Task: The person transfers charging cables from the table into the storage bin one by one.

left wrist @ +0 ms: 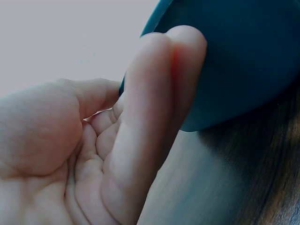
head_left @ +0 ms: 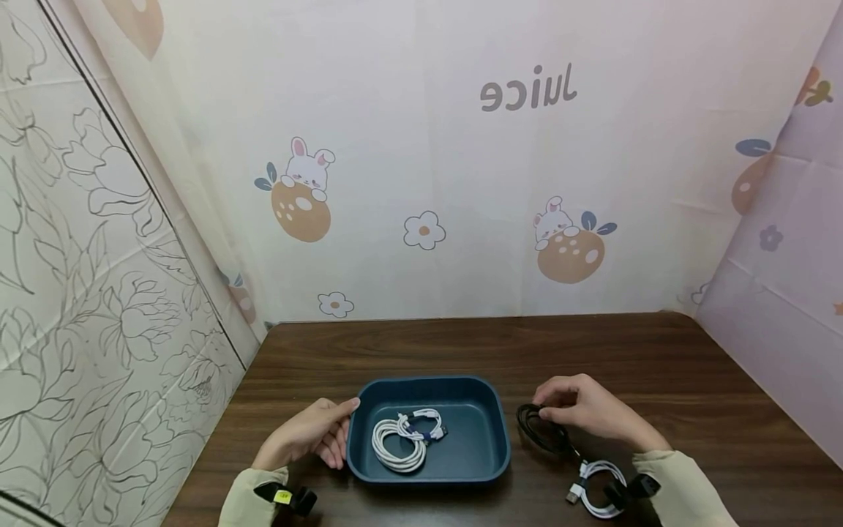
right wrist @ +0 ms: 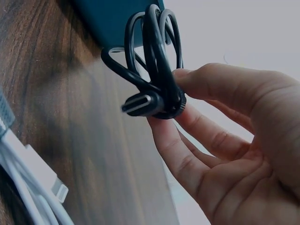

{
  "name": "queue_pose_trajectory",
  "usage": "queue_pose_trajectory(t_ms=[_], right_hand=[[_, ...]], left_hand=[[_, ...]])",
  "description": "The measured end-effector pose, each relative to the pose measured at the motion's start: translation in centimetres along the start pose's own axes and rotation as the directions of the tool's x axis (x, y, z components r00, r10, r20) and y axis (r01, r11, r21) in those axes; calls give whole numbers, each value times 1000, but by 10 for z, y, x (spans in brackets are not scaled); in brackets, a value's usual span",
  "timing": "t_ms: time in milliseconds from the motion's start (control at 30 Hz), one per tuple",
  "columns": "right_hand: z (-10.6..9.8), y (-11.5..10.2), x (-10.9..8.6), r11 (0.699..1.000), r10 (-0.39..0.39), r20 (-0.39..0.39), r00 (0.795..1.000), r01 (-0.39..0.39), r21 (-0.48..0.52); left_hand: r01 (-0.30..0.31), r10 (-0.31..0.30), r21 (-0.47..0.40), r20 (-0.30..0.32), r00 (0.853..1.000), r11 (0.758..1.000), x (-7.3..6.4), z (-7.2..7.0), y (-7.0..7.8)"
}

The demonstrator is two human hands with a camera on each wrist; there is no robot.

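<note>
A dark blue tray (head_left: 470,446) sits on the table, and my left hand (head_left: 309,432) holds it at the left rim, thumb on the edge and fingers against the outer wall. Inside it, toward the left, lies a coiled white cable (head_left: 403,465) with a dark strap. To the right of the tray, my right hand (head_left: 589,410) pinches a coiled black cable (head_left: 541,437) between thumb and fingers. Its USB-C plug (right wrist: 140,104) faces the right wrist camera. Near my right wrist, another coiled white cable (head_left: 588,495) rests on the table, partly hidden by the wrist camera.
The brown wooden table (head_left: 421,348) runs back to a patterned curtain (head_left: 421,176). More patterned sheets close in the left and right sides. A small black camera (head_left: 303,501) is strapped to the left wrist.
</note>
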State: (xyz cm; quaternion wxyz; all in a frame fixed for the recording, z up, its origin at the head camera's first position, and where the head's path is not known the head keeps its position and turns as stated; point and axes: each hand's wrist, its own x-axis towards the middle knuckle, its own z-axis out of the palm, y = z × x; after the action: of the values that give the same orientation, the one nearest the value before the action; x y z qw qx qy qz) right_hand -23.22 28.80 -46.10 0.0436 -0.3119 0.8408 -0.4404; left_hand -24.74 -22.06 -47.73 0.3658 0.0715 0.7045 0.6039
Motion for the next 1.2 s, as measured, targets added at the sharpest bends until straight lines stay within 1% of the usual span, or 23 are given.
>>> queue_pose_trajectory(t_ms=[333,667,1033,1200], right_hand=[[-5,-5,-2,999,32,-31,999,-32,-11],[-6,-5,-1,1000,16,-43,999,-16,1],[-12,-11,-2,999,32,-84,996,-34,-21],[-13,-12,1,999,39,-90,995,-40,-6]], left_hand=[[5,-5,-8,-6,1000,1000,1,0,-2],[1,-1,-1,-11,1000,1000,2,-2,-2],[-5,6,16,-30,1000,1000,3,1,0],[-8,8,14,-30,1000,1000,3,0,-2]])
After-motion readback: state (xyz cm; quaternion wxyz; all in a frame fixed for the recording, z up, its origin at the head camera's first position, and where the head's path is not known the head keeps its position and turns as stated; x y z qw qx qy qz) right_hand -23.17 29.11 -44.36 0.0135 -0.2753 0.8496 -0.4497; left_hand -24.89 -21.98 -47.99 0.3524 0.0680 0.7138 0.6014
